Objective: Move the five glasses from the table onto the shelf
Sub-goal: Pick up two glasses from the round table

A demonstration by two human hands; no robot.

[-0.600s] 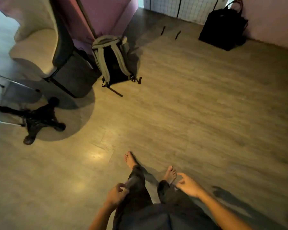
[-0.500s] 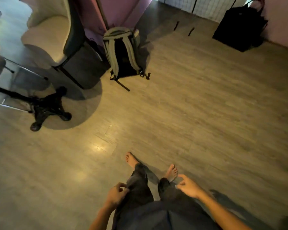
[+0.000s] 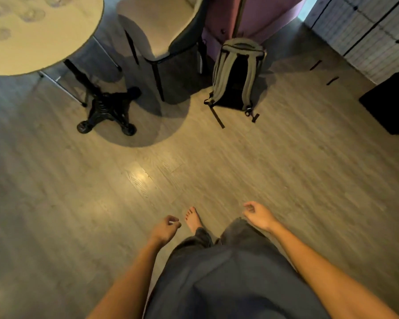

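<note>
Several clear glasses [image 3: 31, 14] stand on the round beige table [image 3: 55, 42] at the top left; they look faint and blurred. Both of my hands hang low over the wooden floor, far from the table. My left hand [image 3: 165, 229] is loosely curled and holds nothing. My right hand [image 3: 258, 214] is also loosely curled and empty, just above my dark trouser leg. No shelf can be clearly made out.
The table stands on a black pedestal foot [image 3: 106, 113]. Behind it are a beige chair [image 3: 161, 26], a grey-strapped backpack [image 3: 236, 74] on the floor, a black bag [image 3: 389, 104] at the right edge and a white gridded unit [image 3: 366, 35]. My bare foot [image 3: 192, 218] shows below.
The view has swung left, so the table top with the glasses has come into sight. My left hand has come off the trousers and both hands have drifted apart.
</note>
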